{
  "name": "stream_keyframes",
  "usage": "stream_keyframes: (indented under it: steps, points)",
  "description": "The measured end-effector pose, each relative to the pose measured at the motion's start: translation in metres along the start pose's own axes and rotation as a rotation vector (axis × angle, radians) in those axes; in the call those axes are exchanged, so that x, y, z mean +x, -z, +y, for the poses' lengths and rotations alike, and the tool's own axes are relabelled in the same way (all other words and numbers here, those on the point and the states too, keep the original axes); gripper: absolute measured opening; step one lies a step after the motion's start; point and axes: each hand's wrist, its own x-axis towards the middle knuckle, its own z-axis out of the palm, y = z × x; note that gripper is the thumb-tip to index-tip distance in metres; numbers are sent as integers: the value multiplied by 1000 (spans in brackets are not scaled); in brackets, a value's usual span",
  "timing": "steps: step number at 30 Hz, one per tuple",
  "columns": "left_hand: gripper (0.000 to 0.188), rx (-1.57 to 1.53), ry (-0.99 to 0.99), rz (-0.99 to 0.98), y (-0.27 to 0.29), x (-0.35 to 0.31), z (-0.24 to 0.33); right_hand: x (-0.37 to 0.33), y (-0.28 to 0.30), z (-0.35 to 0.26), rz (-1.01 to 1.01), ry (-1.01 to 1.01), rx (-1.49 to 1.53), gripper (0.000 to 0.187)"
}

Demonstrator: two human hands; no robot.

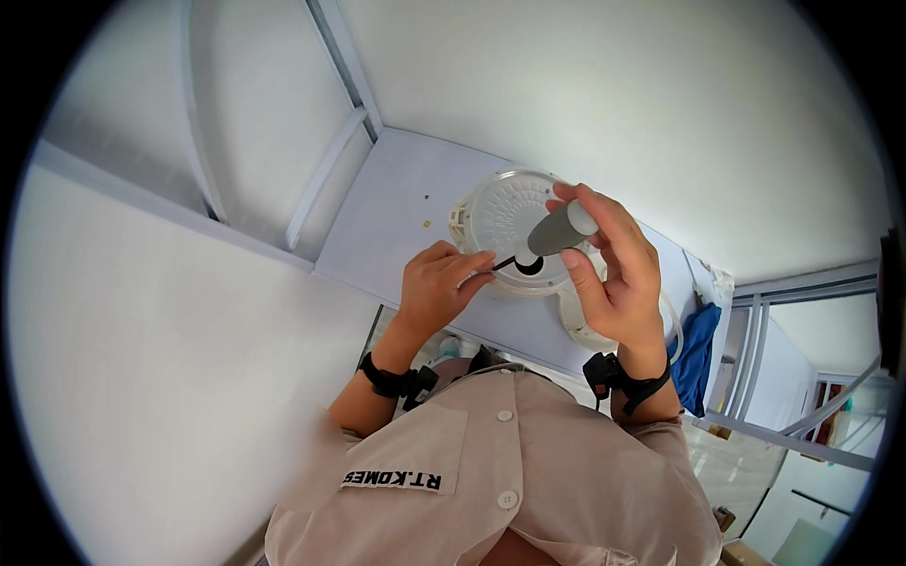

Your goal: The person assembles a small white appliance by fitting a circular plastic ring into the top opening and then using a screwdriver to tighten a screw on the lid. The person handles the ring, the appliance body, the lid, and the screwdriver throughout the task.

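Observation:
My right hand grips the thick grey handle of a screwdriver between thumb and fingers, its pale end cap tilted up toward me. A thin black shaft runs from the handle down to the left. At its far end, my left hand pinches with thumb and forefinger; any small part between those fingertips is hidden. Under both hands lies a round white appliance housing with a ribbed inner disc and a dark round hole near its front edge. The screwdriver hangs above this disc.
The housing rests on a pale table, with small bits to its left. A second round white part lies under my right wrist. Blue cloth hangs at the table's right end. White partition walls stand behind and left.

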Motion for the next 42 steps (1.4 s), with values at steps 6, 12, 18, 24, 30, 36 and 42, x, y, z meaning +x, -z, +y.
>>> stream_keyframes:
  steps: [6, 12, 18, 24, 30, 36, 42]
  points:
    - [39, 7, 13, -22, -1, 1, 0, 1, -8, 14, 201, 158, -249, 62]
    - [41, -36, 57, -35, -2, -5, 0, -6, -6, 17, 255, 236, -443, 74]
    - [43, -140, 135, -29, -6, -7, -2, -5, -14, -4, 172, 14, 88, 62]
    - [44, -241, 190, -33, -10, -7, -5, -5, 4, 8, 24, 197, -104, 52]
    - [42, -356, 289, -106, -5, -4, -8, -3, -1, -3, 104, 193, -314, 51]
    - [38, -459, 322, -154, -7, -4, -17, -2, 4, -3, -2, 202, -95, 52]
    - [28, -467, 319, -182, -5, -4, -20, -14, 1, -9, 60, 136, -377, 51]
